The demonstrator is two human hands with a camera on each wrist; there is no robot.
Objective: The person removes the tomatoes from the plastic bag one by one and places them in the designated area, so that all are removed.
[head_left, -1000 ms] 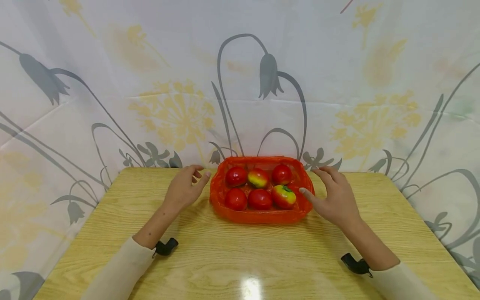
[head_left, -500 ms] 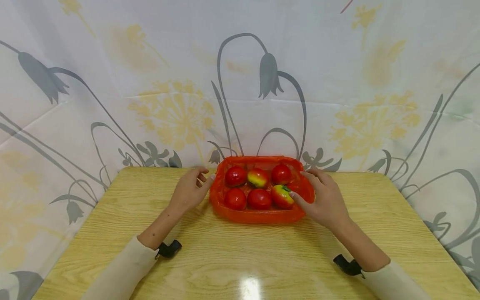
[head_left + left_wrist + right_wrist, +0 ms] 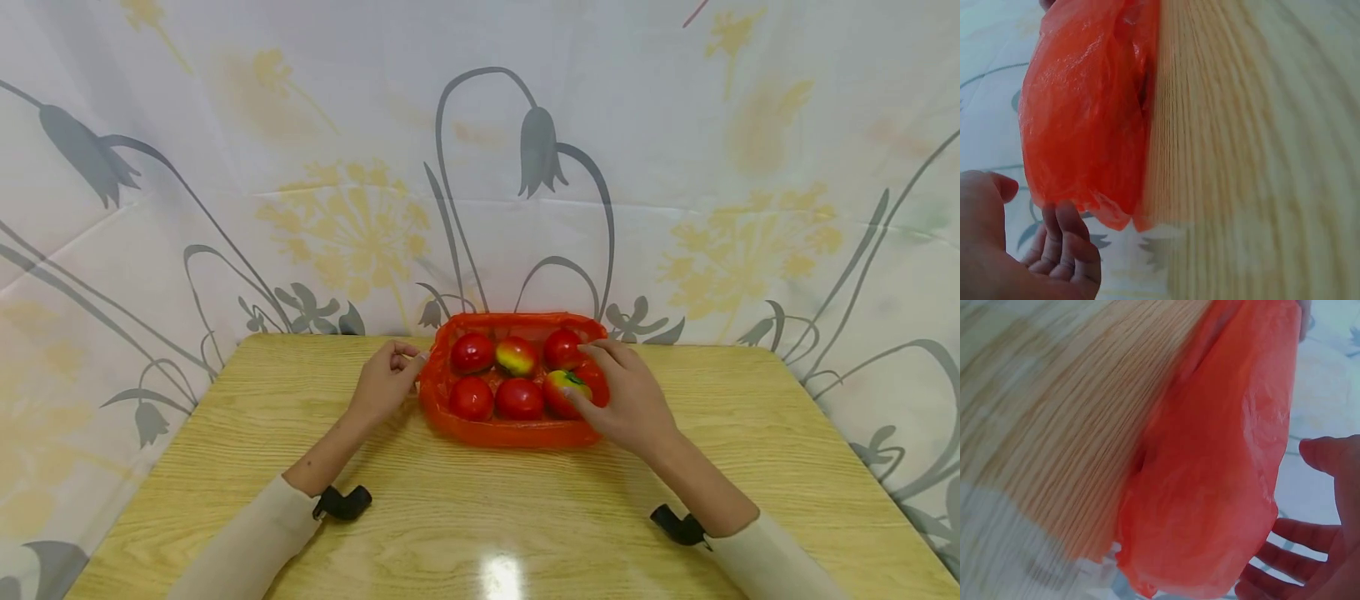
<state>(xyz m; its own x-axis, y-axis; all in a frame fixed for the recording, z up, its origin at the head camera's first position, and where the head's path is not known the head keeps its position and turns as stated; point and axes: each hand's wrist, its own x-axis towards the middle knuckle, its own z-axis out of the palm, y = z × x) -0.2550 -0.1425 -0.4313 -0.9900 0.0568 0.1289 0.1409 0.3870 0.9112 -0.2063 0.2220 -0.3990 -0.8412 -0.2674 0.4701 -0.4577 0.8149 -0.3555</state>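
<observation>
Red container (image 3: 510, 434) holds 6 fruits (image 3: 519, 399), 2 partly yellow.

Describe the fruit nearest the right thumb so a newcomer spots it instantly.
On the wooden table sits a tray covered in red plastic, holding two rows of three. In the row nearer the person, find the right-end fruit, by the right hand. Only it shows a green leafy top on red-and-yellow skin.

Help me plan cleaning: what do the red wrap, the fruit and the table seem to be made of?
Red wrap: probably thin plastic film, glossy, with creases and a ragged edge.
Fruit: possibly plastic imitations, given sharp highlights, though real skin isn't ruled out.
Table: wood or wood-look laminate, smooth, with visible grain and glare.
</observation>
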